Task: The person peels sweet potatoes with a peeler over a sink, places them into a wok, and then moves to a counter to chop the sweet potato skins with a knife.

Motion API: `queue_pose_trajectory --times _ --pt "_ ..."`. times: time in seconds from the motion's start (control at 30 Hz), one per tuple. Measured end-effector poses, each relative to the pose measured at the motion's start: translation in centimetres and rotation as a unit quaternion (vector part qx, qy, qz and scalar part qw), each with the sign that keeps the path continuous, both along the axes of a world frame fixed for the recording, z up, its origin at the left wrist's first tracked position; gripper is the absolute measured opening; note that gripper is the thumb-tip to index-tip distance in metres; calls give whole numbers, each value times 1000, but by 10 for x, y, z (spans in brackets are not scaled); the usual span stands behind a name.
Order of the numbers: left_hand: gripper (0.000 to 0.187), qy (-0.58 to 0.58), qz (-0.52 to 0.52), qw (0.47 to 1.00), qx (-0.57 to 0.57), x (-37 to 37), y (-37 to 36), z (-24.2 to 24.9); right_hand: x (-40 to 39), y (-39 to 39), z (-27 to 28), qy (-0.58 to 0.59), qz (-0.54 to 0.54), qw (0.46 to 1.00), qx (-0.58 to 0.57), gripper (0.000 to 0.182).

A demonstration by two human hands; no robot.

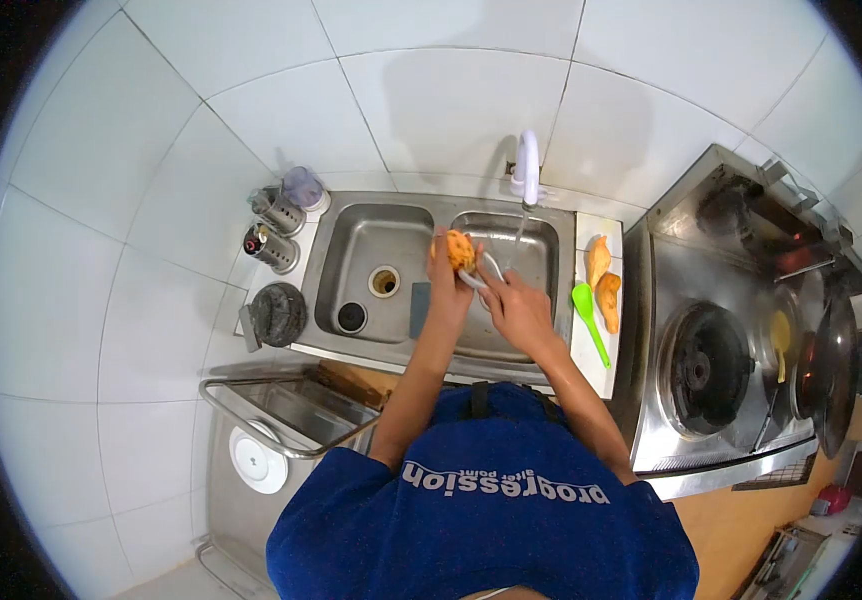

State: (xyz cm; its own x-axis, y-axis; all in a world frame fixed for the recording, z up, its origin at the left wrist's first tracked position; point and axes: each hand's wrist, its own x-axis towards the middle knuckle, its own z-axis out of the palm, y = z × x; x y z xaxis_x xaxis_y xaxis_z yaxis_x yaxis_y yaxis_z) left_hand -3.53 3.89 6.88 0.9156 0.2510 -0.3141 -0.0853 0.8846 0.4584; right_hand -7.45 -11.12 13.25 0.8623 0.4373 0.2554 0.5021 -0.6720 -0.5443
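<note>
Over the divider of the double sink, my left hand is closed around an orange sweet potato with a rough, dark-flecked surface. My right hand grips a white looped tool that looks like a peeler. It meets the near right side of the sweet potato, and its working edge is hidden between my hands. Water runs from the white faucet into the right basin, behind my right hand. Two more orange sweet potatoes lie on the counter to the right.
A green spoon lies beside the sweet potatoes. Farther right is a gas stove with a wok. Metal utensil holders and a dark round scrubber stand left of the sink. A white plate is at lower left.
</note>
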Motion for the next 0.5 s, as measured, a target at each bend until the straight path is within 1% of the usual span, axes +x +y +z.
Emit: queue_pose_trajectory --times 0.07,0.1,0.13,0.17,0.2,0.23,0.27,0.3,0.33,0.4,0.47,0.5 --pt "31 12 59 998 -33 2 7 11 -5 -11 -2 51 35 998 -29 41" --pt "30 6 64 998 -11 1 7 11 -5 -11 1 50 33 998 -30 41" --pt "30 5 63 998 -13 1 6 10 -4 -9 4 34 22 999 1 40" --pt "28 16 38 999 29 -1 3 8 -3 -7 7 19 11 999 32 40" --pt "26 29 13 997 71 -4 1 6 -2 -3 10 22 10 999 31 40" --pt "26 31 11 997 71 -6 -1 5 2 2 13 12 -3 1000 24 40" --pt "26 8 3 999 47 -4 -5 4 5 4 15 -1 -18 1000 18 40" --pt "25 -15 -6 1000 23 -4 -6 9 1 2 13 -1 -22 1000 19 40" --pt "25 -20 -7 1000 23 -2 -6 14 -3 -4 11 5 -13 1000 12 39" --pt "27 13 54 998 8 -3 -4 23 -5 -11 6 7 0 1000 3 39" --pt "27 16 59 998 13 0 1 25 -7 -16 -3 31 1 1000 0 37" --pt "27 19 64 998 19 2 2 24 -4 -13 3 30 1 1000 -1 37"
